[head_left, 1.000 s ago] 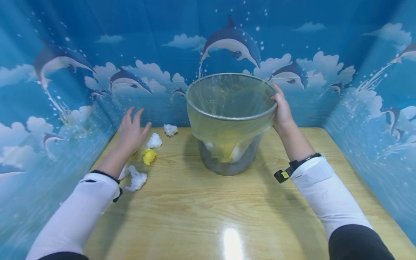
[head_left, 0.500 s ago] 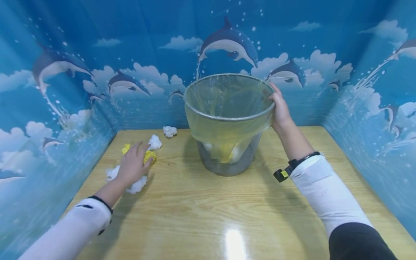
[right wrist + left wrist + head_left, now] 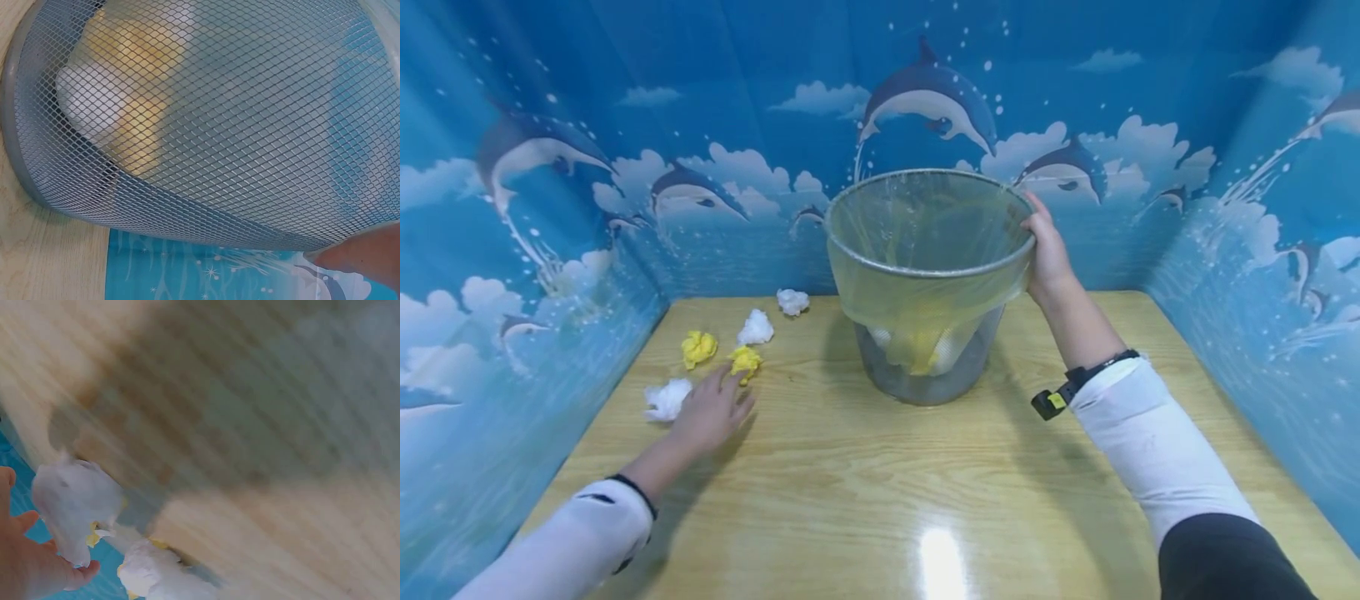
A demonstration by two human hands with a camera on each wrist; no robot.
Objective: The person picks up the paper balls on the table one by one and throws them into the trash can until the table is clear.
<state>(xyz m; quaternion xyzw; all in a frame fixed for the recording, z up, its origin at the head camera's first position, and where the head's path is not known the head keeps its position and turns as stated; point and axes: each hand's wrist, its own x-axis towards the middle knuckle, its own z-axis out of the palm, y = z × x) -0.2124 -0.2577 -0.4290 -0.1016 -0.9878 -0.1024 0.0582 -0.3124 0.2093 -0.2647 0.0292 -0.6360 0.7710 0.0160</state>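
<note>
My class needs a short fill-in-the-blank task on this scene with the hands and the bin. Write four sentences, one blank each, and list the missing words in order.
1. In the head view, ____ yellow balls show on the table.
2. The hand gripping the bin is the person's ____ one.
3. The animals printed on the backdrop are ____.
4. Inside the bin, the right wrist view shows a white clump beside ____ ones.

Missing words: two; right; dolphins; yellow.
</note>
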